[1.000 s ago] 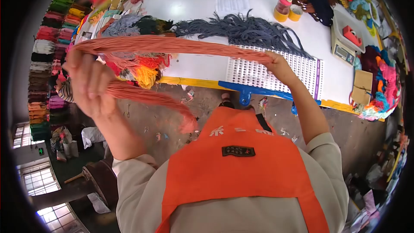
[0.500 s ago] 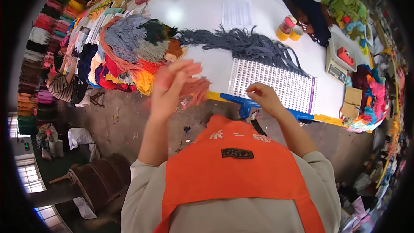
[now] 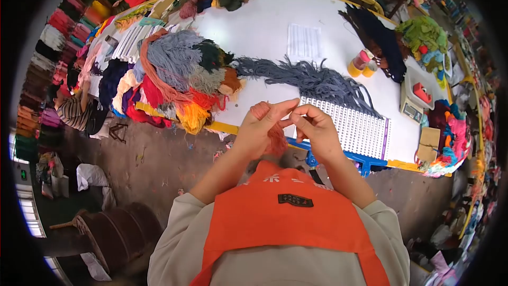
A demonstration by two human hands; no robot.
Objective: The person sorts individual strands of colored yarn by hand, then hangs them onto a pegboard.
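Observation:
A bundle of coral-pink yarn (image 3: 277, 142) hangs from my left hand (image 3: 254, 133), whose fingers are closed around it at the table's front edge. My right hand (image 3: 321, 133) is closed in a pinch, its fingertips meeting those of my left hand. Whatever is between the right fingertips is too small to make out. Beside and beyond my right hand lies a white card with rows of holes (image 3: 352, 127), a blue clamp-like bar (image 3: 352, 159) along its near edge. Dark blue-grey yarn (image 3: 312, 83) stretches across the table behind the card.
A heap of many-coloured yarn (image 3: 172, 63) covers the table's left side. Printed paper (image 3: 304, 41), jars (image 3: 361, 63), a scale (image 3: 415, 95) and navy yarn (image 3: 378, 37) lie farther back and right. A person in a striped top (image 3: 74, 111) is at far left.
My left hand has moved right with the coral-pink yarn, and my hands have come together at the fingertips. The view has shifted slightly, so the table sits lower.

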